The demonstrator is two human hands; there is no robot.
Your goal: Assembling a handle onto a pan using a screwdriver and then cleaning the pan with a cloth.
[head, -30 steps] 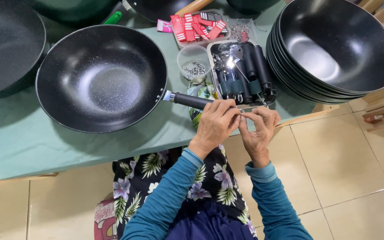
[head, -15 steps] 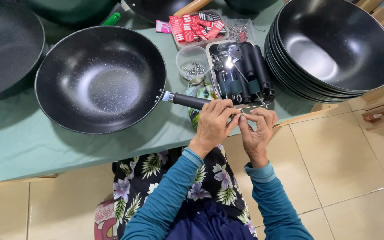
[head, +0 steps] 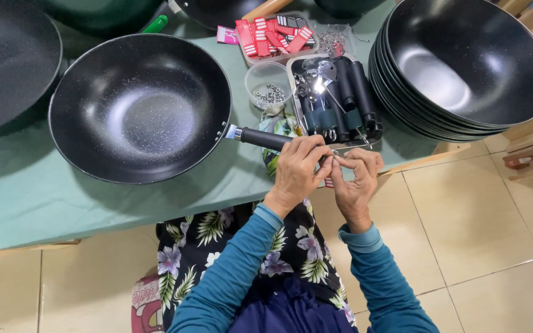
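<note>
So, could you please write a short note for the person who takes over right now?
Left hand: on the end of the wok's handle.
Right hand: fingertips meet the left hand's at the handle end; what they pinch is too small to tell.
Wok lies on the green table; screw bowl and handle tray behind the hands; bare woks stacked right.
Done: handle on wok.
Left: the stack has no handles.
</note>
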